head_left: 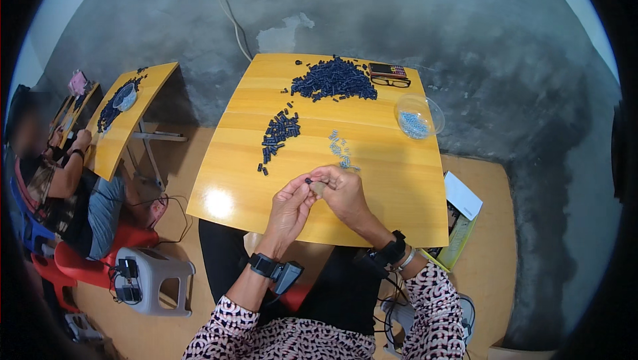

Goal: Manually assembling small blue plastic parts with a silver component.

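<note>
My left hand [290, 208] pinches a small dark plastic piece [308, 180] between thumb and fingers, above the near part of the yellow table [372, 217]. Right against it, my right hand [343, 194] is closed, its fingertips meeting those of the left. A tan patch [318, 188] shows at the right fingertips; whether it is a covering or a held thing is unclear. Just beyond the hands lie loose small silvery pieces [340, 147]. To their left is a small group of dark short cylinders [280, 133], and a larger pile of them [334, 80] lies at the far edge.
A clear round bowl [428, 109] of silvery pieces stands at the table's right edge. Behind it lie eyeglasses [391, 82] and a keypad phone [387, 69]. At left, another person [63, 180] sits at a second yellow table [119, 147]. A grey stool [156, 280] stands below.
</note>
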`<state>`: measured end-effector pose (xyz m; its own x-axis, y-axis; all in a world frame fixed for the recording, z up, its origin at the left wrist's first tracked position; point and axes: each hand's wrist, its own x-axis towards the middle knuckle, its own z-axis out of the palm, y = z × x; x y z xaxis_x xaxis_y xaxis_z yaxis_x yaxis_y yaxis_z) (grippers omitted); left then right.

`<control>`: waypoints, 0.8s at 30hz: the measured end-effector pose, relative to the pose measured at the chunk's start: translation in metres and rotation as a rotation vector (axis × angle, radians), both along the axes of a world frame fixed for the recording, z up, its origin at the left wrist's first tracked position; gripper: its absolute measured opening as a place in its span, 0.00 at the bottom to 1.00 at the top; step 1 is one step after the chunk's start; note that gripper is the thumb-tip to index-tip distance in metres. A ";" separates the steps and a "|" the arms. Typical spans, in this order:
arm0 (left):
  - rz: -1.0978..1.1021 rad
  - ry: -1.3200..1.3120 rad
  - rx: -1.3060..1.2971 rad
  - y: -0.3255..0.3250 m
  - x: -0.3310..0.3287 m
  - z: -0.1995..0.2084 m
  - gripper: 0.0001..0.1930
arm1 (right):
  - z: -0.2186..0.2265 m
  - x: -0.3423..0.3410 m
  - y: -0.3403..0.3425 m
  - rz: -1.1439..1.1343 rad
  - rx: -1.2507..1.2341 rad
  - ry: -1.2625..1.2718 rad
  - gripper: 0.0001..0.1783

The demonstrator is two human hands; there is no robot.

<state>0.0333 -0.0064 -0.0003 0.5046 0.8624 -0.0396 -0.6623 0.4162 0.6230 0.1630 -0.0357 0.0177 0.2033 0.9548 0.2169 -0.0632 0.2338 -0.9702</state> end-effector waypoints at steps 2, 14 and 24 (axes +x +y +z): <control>-0.040 -0.032 0.023 0.001 -0.003 -0.004 0.10 | 0.002 -0.001 -0.004 -0.016 0.004 -0.019 0.09; -0.079 -0.024 0.002 0.003 -0.006 -0.008 0.07 | 0.016 0.040 -0.013 -0.107 0.092 -0.648 0.09; -0.071 -0.008 -0.046 0.000 -0.005 0.000 0.07 | 0.012 0.119 0.030 -0.184 0.055 -0.921 0.04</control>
<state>0.0281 -0.0060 -0.0004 0.5652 0.8216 -0.0746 -0.6347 0.4908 0.5969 0.2821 -0.0057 0.0296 0.0758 0.9083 0.4113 0.7659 0.2111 -0.6074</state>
